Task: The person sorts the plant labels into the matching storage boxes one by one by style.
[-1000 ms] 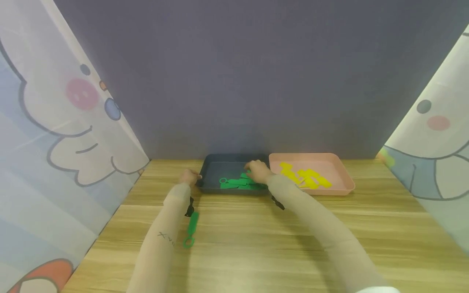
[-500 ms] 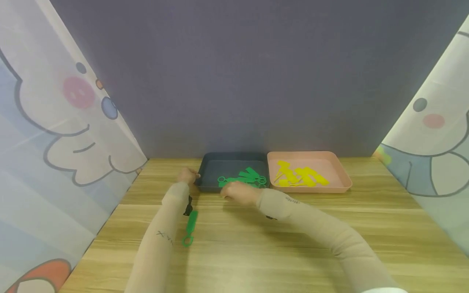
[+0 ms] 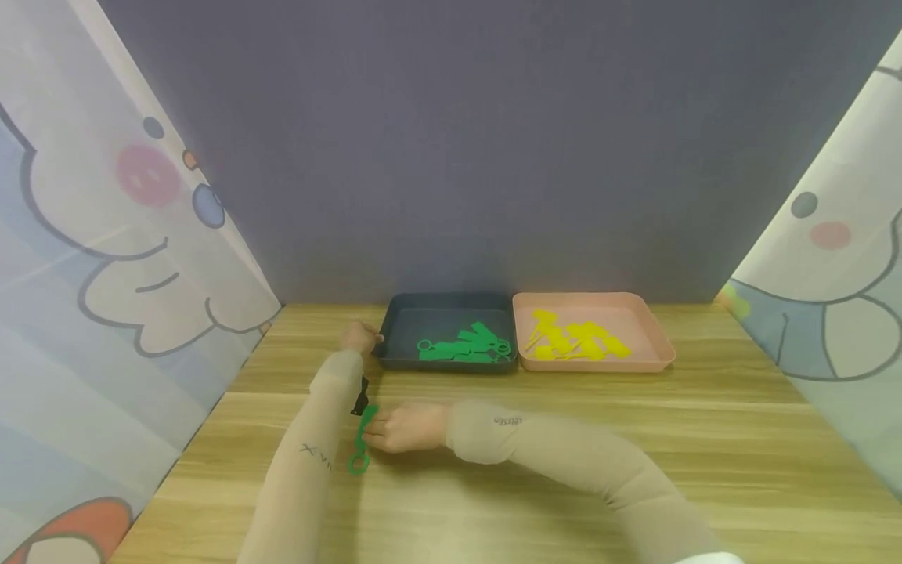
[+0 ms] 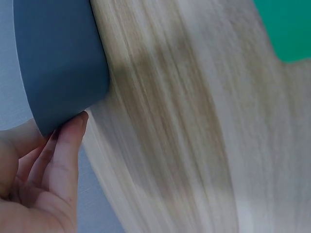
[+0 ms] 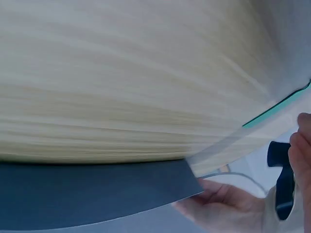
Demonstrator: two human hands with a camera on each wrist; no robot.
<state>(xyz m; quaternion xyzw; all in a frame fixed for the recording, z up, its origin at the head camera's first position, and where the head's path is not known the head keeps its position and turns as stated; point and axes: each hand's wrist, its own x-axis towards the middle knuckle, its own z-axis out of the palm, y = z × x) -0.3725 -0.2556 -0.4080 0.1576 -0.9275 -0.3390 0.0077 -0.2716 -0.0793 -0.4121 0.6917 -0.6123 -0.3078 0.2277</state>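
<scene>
My left hand (image 3: 361, 338) pinches the left corner of a dark blue-grey tray (image 3: 405, 329) between thumb and fingers, as the left wrist view also shows. Inside that tray lie several flat green pieces (image 3: 461, 346), some ending in a ring. On the table between my forearms lies one more flat green strip with a ring end (image 3: 358, 464). My right hand (image 3: 409, 428) is at this strip, its fingers covering part of the strip's right side. In the right wrist view the fingertips (image 5: 302, 141) appear beside the green strip (image 5: 277, 108), with no grip visible.
A pink tray (image 3: 644, 333) stands against the dark tray's right side, holding several flat yellow pieces (image 3: 581, 341). Both trays are near the grey back panel (image 3: 451, 157). Patterned cloths (image 3: 84, 235) hang left and right of the wooden table (image 3: 564, 486).
My right hand has left the green pieces in the dark tray and moved left and toward me to the loose green strip. My left hand stays at the tray corner.
</scene>
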